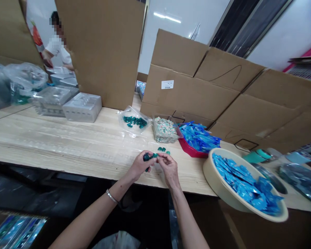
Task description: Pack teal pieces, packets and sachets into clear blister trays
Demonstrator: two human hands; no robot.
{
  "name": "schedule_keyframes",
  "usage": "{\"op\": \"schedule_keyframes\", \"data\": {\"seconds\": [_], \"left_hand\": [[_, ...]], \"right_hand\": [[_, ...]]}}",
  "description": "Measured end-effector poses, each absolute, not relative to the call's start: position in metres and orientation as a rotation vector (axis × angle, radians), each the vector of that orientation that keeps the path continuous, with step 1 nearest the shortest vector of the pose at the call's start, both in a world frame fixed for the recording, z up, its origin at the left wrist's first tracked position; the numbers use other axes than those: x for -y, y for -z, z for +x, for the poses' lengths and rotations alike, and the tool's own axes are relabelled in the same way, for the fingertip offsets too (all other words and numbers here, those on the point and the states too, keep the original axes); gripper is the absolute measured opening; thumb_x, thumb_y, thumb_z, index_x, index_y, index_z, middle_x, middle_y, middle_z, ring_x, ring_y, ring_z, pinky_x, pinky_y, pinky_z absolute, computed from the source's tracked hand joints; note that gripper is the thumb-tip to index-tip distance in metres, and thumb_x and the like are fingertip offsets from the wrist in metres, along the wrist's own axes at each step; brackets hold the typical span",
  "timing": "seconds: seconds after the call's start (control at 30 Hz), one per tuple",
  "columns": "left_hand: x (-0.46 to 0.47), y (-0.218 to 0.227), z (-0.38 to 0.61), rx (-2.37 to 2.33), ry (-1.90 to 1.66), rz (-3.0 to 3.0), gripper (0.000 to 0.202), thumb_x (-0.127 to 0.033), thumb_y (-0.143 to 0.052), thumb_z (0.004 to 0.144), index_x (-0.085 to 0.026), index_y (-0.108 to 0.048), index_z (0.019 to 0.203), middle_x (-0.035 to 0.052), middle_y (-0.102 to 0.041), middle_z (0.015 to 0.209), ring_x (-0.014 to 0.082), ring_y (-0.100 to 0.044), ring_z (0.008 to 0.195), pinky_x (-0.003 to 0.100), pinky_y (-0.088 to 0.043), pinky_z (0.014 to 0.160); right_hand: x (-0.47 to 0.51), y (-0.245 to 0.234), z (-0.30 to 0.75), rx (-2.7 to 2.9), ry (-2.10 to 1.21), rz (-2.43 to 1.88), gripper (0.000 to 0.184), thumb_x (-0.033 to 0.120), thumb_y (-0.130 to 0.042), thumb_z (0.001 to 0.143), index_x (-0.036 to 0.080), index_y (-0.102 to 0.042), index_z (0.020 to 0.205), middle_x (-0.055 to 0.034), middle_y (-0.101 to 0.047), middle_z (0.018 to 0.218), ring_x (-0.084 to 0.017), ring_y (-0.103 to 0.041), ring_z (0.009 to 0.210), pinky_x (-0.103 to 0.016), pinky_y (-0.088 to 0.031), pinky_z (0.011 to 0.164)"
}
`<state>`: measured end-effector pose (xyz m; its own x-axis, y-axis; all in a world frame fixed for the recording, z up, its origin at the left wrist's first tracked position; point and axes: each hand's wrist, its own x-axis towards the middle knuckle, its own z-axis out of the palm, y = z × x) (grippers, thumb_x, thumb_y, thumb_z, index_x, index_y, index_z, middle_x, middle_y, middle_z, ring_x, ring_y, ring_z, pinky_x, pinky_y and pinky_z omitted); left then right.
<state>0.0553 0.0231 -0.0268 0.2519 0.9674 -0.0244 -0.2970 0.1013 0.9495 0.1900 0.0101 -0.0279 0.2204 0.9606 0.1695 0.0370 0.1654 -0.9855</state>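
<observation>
Here, left hand (138, 166) and right hand (169, 168) (raised) pinch a teal piece (146, 157).

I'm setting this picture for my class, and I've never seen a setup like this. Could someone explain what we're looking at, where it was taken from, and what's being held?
This picture comes from a camera worn on a person's head, looking down at their bare hands. The left hand and right hand hold a small teal piece in their fingers. More teal pieces lie just ahead on a wooden table, and others sit in a plastic bag. To the right, a cream bowl and a red tray hold blue packets. Cardboard boxes stand behind the table, and a co-worker is further back.
</observation>
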Motion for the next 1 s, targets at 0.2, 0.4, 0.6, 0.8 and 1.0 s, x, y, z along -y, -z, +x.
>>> {"op": "schedule_keyframes", "data": {"seconds": [0.2,0.4,0.6,0.8,1.0], "left_hand": [[-0.024,0.022,0.059,-1.06,-1.35,1.471,0.017,-0.017,-0.063,0.063,-0.02,-0.06,0.08,0.0017,-0.059,0.075,0.0146,-0.055,0.072,0.024,-0.044,0.065],[-0.029,0.017,0.06,-1.001,-1.202,1.294,0.015,-0.019,-0.057,0.068,-0.019,-0.06,0.082,-0.0031,-0.052,0.055,0.0098,-0.047,0.046,0.02,-0.037,0.045],[-0.03,0.016,0.055,-0.791,-1.11,1.06,0.019,-0.023,-0.051,0.072,-0.016,-0.052,0.089,-0.0065,-0.047,0.049,0.0045,-0.036,0.033,0.016,-0.026,0.034],[-0.024,0.012,0.053,-0.763,-1.184,0.926,0.018,-0.024,-0.053,0.072,-0.016,-0.05,0.087,-0.0061,-0.047,0.051,0.004,-0.036,0.037,0.015,-0.024,0.034],[-0.016,0.005,0.053,-0.647,-1.216,0.747,0.018,-0.025,-0.055,0.072,-0.016,-0.048,0.086,-0.0048,-0.046,0.056,0.0038,-0.039,0.044,0.014,-0.022,0.036]], "right_hand": [[-0.007,0.03,0.182,1.272,-0.602,-1.207,0.019,0.03,-0.064,0.071,0.016,-0.063,0.085,-0.0064,-0.065,0.087,-0.017,-0.062,0.079,-0.033,-0.051,0.077],[-0.01,0.028,0.183,1.078,-0.718,-1.198,0.025,0.031,-0.067,0.069,0.016,-0.06,0.088,-0.0049,-0.066,0.079,-0.016,-0.064,0.071,-0.034,-0.053,0.073],[-0.016,0.023,0.185,0.966,-0.83,-1.113,0.028,0.032,-0.07,0.066,0.015,-0.06,0.086,-0.0029,-0.066,0.071,-0.016,-0.064,0.063,-0.033,-0.053,0.067],[-0.018,0.024,0.177,0.906,-0.811,-1.083,0.029,0.03,-0.07,0.066,0.014,-0.06,0.088,-0.0033,-0.065,0.076,-0.013,-0.063,0.063,-0.03,-0.052,0.067],[-0.021,0.022,0.17,0.86,-0.734,-1.081,0.029,0.03,-0.068,0.067,0.014,-0.059,0.089,-0.0054,-0.065,0.08,-0.014,-0.063,0.066,-0.032,-0.053,0.069]]}}
